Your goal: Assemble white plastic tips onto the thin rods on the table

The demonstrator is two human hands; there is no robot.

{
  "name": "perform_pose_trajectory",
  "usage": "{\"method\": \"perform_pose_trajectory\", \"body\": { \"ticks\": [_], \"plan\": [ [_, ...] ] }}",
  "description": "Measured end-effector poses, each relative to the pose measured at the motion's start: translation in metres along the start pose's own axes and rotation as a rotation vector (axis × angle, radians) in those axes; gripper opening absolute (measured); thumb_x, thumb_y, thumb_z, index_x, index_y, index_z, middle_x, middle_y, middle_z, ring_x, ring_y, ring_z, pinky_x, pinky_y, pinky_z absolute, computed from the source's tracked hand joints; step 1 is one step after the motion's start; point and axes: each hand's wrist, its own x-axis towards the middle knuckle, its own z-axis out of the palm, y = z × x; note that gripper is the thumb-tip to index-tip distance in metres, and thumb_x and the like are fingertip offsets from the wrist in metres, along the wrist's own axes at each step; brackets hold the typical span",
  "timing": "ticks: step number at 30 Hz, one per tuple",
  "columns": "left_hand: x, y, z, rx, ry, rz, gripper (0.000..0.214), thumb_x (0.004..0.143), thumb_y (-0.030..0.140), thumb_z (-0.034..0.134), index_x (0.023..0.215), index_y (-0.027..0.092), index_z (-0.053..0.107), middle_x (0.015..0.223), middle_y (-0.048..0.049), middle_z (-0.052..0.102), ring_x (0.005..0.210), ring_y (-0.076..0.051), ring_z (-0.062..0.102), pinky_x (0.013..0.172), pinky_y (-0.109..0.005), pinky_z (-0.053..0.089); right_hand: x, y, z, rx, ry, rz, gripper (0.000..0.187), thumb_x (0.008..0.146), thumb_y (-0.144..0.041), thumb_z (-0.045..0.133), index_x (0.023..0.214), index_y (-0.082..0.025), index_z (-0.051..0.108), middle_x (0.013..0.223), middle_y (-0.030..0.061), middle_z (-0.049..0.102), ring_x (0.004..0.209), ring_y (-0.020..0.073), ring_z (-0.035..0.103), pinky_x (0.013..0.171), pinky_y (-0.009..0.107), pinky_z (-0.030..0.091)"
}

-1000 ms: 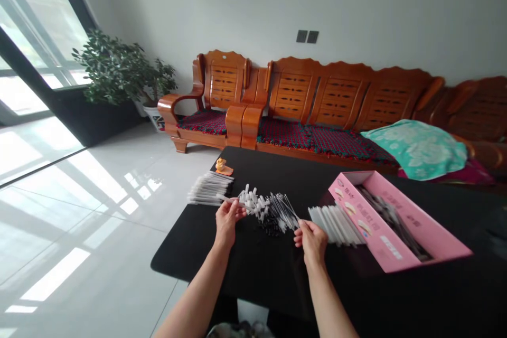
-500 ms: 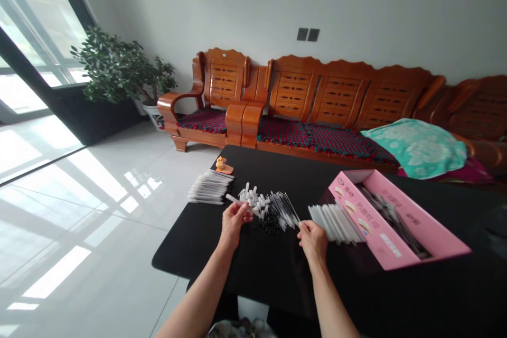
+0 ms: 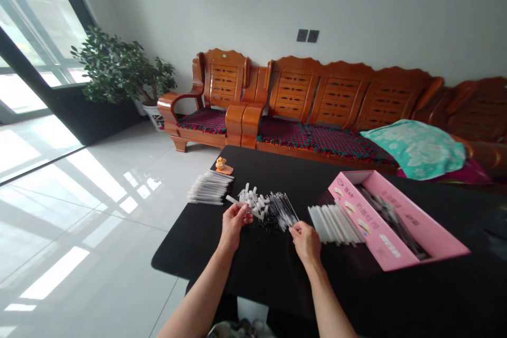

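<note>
My left hand (image 3: 234, 220) is closed in a pinch around a white pen barrel (image 3: 233, 200), which points up and to the left. My right hand (image 3: 307, 240) is also closed, its fingertips pinching at the near end of a bundle of thin pen refills (image 3: 280, 208). How many refills are between those fingers is hard to make out. Just beyond my left hand lies a heap of short white pen caps (image 3: 253, 196). Small black pieces (image 3: 270, 223) are piled between my hands. To the right of my right hand, frosted white tubes (image 3: 335, 223) lie side by side.
At the left of the black table (image 3: 253, 269) is a row of white pens (image 3: 209, 187), with a small orange duck figure (image 3: 222, 165) behind it. A pink box (image 3: 372, 227) holding dark strips stands on the right. A wooden sofa (image 3: 295, 90) is behind the table.
My right hand has shifted a little to the left and slightly down, along the near ends of the refills. My left hand stays in place with the pen barrel.
</note>
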Motion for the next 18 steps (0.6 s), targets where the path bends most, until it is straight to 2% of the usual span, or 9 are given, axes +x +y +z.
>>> {"method": "perform_pose_trajectory", "body": {
  "ticks": [4, 8, 15, 18],
  "plan": [
    [0.001, 0.000, -0.002, 0.003, 0.006, -0.003, 0.041, 0.065, 0.043, 0.083, 0.085, 0.011, 0.069, 0.073, -0.0042, 0.067, 0.060, -0.012, 0.062, 0.057, -0.023, 0.054, -0.002, 0.003, 0.001, 0.171, -0.044, 0.014, 0.019, 0.079, -0.037, 0.054, 0.068, -0.022, 0.061, 0.054, 0.0004, 0.063, 0.055, 0.0172, 0.060, 0.054, 0.024, 0.037],
    [-0.001, -0.001, -0.001, 0.006, -0.007, -0.004, 0.041, 0.065, 0.044, 0.083, 0.085, 0.011, 0.069, 0.073, -0.0037, 0.067, 0.061, -0.012, 0.062, 0.058, -0.023, 0.054, -0.002, -0.001, 0.000, 0.242, -0.024, 0.022, 0.021, 0.077, -0.040, 0.055, 0.066, -0.022, 0.060, 0.050, 0.0001, 0.062, 0.052, 0.0175, 0.059, 0.053, 0.025, 0.038],
    [-0.005, -0.002, 0.001, 0.039, -0.085, -0.018, 0.039, 0.066, 0.042, 0.082, 0.086, 0.011, 0.072, 0.072, -0.0035, 0.067, 0.062, -0.013, 0.063, 0.060, -0.024, 0.054, 0.001, -0.014, 0.005, 0.136, 0.013, -0.009, 0.022, 0.079, -0.039, 0.055, 0.067, -0.022, 0.063, 0.056, 0.0024, 0.065, 0.055, 0.0174, 0.061, 0.055, 0.024, 0.038],
    [-0.005, 0.000, 0.001, 0.054, -0.115, -0.026, 0.039, 0.066, 0.041, 0.082, 0.089, 0.011, 0.072, 0.070, -0.0036, 0.067, 0.061, -0.013, 0.063, 0.060, -0.024, 0.053, -0.002, -0.022, 0.002, 0.099, 0.074, -0.061, 0.026, 0.081, -0.042, 0.055, 0.065, -0.021, 0.061, 0.062, 0.0051, 0.067, 0.060, 0.0186, 0.062, 0.056, 0.025, 0.038]
  ]
}}
